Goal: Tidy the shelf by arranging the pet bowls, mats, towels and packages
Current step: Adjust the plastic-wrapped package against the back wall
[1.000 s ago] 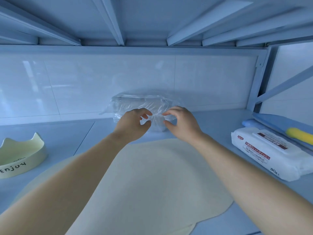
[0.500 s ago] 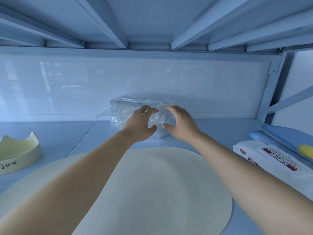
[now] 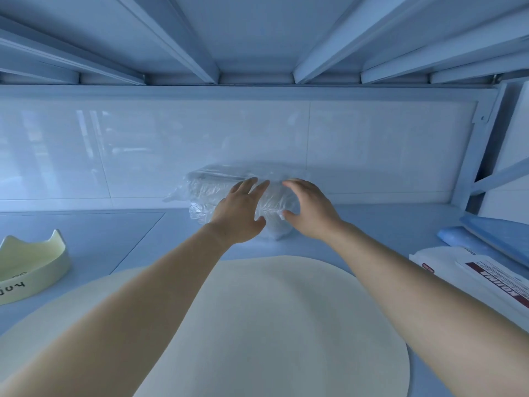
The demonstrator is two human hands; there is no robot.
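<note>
A clear, crinkled plastic package [image 3: 272,202] sits on the shelf against the back wall. My left hand [image 3: 239,213] lies on its left side with fingers stretched over the top. On its right side my right hand [image 3: 312,209] cups it, fingers arched and thumb against the plastic. A round cream mat [image 3: 280,325] covers the shelf in front, under both forearms. A cream pet bowl [image 3: 31,265] with pointed ears and black lettering stands at the left. At the right edge lies a white wipes pack [image 3: 472,276] with a red label.
Blue folded items [image 3: 498,239] lie at the far right behind the wipes pack, next to the shelf's diagonal brace [image 3: 498,176]. The shelf board above [image 3: 257,38] hangs low. A tiled wall [image 3: 143,150] closes the back.
Both hands went from pinching the package's front plastic to spreading over its sides. The package now sits closer to the back wall. The view has shifted forward.
</note>
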